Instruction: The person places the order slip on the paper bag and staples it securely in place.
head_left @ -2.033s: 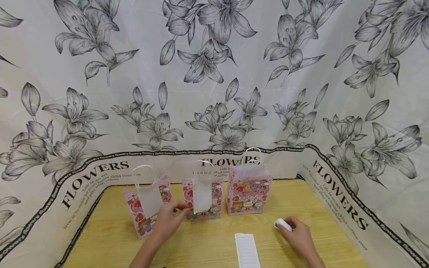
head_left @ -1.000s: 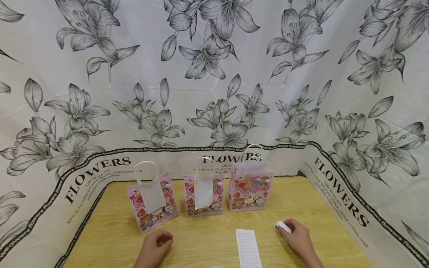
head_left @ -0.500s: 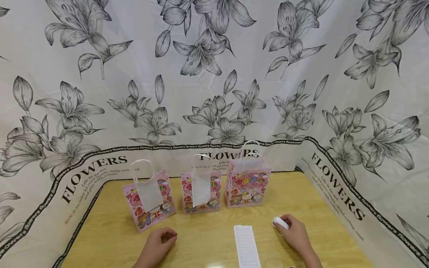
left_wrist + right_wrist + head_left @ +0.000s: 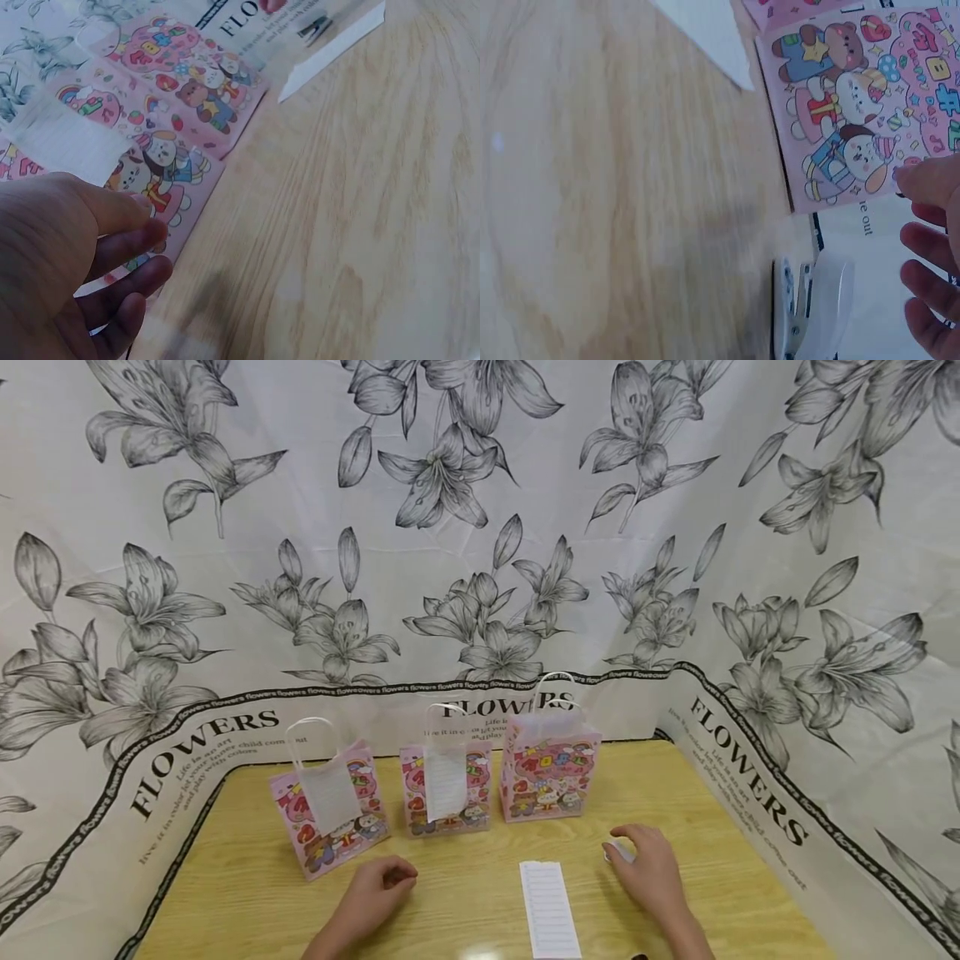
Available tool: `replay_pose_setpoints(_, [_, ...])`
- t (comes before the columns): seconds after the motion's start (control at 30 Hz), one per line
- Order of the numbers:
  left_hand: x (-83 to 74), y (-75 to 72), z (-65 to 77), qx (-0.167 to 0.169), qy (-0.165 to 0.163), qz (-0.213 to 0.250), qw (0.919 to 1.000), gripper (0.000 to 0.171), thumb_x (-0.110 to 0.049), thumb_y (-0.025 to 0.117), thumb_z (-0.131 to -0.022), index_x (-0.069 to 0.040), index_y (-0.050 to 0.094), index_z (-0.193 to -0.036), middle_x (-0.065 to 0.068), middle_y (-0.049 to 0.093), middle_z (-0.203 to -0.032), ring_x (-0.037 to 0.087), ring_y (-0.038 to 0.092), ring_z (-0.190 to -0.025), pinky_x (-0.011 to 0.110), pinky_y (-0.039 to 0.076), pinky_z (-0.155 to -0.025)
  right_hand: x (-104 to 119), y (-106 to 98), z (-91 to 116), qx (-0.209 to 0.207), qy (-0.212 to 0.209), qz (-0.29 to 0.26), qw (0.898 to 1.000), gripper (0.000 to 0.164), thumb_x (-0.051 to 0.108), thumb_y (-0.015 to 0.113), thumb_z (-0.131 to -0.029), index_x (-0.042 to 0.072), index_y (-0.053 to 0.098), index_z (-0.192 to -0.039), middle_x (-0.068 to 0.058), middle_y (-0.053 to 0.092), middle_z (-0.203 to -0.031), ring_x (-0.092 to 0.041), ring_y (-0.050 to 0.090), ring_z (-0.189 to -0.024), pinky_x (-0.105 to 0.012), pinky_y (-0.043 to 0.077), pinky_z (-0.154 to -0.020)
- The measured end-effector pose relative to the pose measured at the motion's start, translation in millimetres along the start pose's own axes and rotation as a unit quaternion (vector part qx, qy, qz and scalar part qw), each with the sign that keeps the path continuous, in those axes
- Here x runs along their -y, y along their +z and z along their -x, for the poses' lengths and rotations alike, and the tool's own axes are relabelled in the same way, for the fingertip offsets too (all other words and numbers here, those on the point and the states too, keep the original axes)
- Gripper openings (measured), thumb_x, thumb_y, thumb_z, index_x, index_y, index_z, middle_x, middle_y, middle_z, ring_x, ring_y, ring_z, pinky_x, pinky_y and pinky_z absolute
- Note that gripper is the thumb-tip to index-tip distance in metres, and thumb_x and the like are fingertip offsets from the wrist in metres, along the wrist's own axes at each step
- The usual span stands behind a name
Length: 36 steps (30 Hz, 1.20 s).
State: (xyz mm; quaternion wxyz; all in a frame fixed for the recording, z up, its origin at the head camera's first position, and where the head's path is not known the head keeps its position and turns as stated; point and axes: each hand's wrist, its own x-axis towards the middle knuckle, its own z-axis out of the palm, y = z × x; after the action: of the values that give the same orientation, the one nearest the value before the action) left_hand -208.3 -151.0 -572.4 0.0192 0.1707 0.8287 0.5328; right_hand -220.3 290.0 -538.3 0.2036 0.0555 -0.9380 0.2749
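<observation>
A small white stapler (image 4: pixel 829 300) stands on the wooden table, partly hidden by my right hand (image 4: pixel 651 872) in the head view. In the right wrist view that hand is apart from the stapler, its thumb and fingers spread and holding nothing. My left hand (image 4: pixel 375 893) hovers low over the table with loosely bent fingers and nothing in them. It is nearest the left pink gift bag (image 4: pixel 341 839) and the middle gift bag (image 4: pixel 480 814). White paper slips hang on the fronts of both bags. A lined paper strip (image 4: pixel 551 910) lies between my hands.
The right gift bag (image 4: pixel 551 781) stands upright with white handles and has no slip on its front. A white floral cloth (image 4: pixel 525 485) rises behind and beside the table (image 4: pixel 247 827). The left bag is turned at an angle.
My left hand has drawn back from the middle bag, then drifted slightly right. My right hand has let go of the stapler, its fingers spreading above it.
</observation>
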Motion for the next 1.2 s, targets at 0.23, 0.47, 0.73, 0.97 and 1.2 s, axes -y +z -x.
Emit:
replay_pose_setpoints(0.23, [-11.5, 14.4, -14.8, 0.024, -0.001, 0.008, 0.9997, 0.011, -0.01, 0.068, -0.091, -0.001, 0.07, -0.097, 0.005, 0.07, -0.088, 0.009, 0.063, -0.077, 0.026, 0.052, -0.067, 24, 15, -6, 0.056, 0.019, -0.072, 0.996, 0.012, 0.01, 0.078, -0.083, 0.008, 0.073, -0.095, 0.005, 0.068, -0.086, -0.01, 0.06, -0.075, -0.027, 0.051, -0.063])
replay_pose_setpoints(0.47, [-25.2, 49.9, -45.0, 0.051, 0.007, -0.012, 0.9986, 0.009, -0.012, 0.068, -0.091, -0.005, 0.072, -0.096, -0.006, 0.068, -0.087, 0.008, 0.062, -0.076, 0.026, 0.052, -0.067, 30, 30, -6, 0.066, 0.021, -0.127, 0.989, 0.01, 0.004, 0.077, -0.083, 0.006, 0.073, -0.092, 0.009, 0.066, -0.077, -0.007, 0.06, -0.069, -0.024, 0.052, -0.062])
replay_pose_setpoints(0.73, [-36.7, 96.6, -78.0, 0.062, 0.025, -0.087, 0.994, 0.006, -0.013, 0.071, -0.089, -0.012, 0.074, -0.094, -0.013, 0.065, -0.082, 0.001, 0.059, -0.072, 0.024, 0.05, -0.063, 30, 34, -6, 0.062, 0.012, -0.141, 0.988, 0.007, 0.003, 0.076, -0.084, 0.006, 0.073, -0.089, 0.01, 0.064, -0.072, -0.005, 0.058, -0.064, -0.024, 0.051, -0.06])
replay_pose_setpoints(0.97, [-42.0, 124.8, -92.6, 0.026, 0.067, -0.159, 0.9846, 0.009, -0.013, 0.073, -0.083, -0.012, 0.075, -0.092, -0.009, 0.069, -0.084, 0.002, 0.062, -0.075, 0.025, 0.051, -0.065, 33, 28, -10, 0.057, 0.017, -0.147, 0.987, 0.005, 0.003, 0.075, -0.084, 0.007, 0.073, -0.088, 0.003, 0.068, -0.075, -0.006, 0.059, -0.065, -0.023, 0.051, -0.06])
replay_pose_setpoints(1.2, [-45.7, 136.3, -100.0, 0.002, 0.059, -0.193, 0.9793, 0.018, -0.021, 0.08, -0.078, -0.01, 0.076, -0.092, -0.006, 0.069, -0.083, 0.007, 0.061, -0.075, 0.028, 0.051, -0.065, 41, 8, -27, 0.028, 0.008, -0.135, 0.99, 0.005, 0.008, 0.073, -0.087, 0.01, 0.072, -0.092, 0.005, 0.067, -0.079, -0.007, 0.06, -0.07, -0.024, 0.05, -0.06])
